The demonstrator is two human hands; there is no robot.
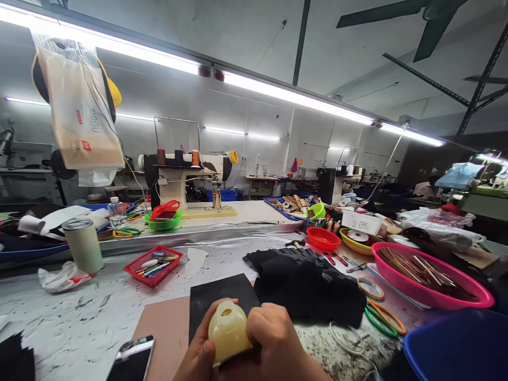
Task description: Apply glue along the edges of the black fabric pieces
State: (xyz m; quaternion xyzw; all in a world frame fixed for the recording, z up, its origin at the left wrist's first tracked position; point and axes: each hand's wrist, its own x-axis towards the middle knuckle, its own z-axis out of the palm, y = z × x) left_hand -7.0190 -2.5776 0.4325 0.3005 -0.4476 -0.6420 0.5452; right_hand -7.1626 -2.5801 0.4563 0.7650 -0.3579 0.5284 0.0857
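Observation:
A pale yellow, translucent rounded container (230,333) with an opening at its top is held near the bottom centre. My left hand (201,346) is wrapped round its left side. At its right side is my right hand (273,334), with fingers curled closed; what they grip, if anything, is hidden. Beneath the hands lie a black sheet (218,288) and a pinkish-brown sheet (162,323). A pile of black fabric pieces (301,286) lies just beyond and to the right of my right hand.
A phone (133,360) lies at lower left, behind it a red basket (154,264) of pens and a tumbler (82,246). To the right are a pink basin (432,275), tape roll (370,288), scissors (384,319) and blue bin (460,346). A sewing machine (174,182) stands behind.

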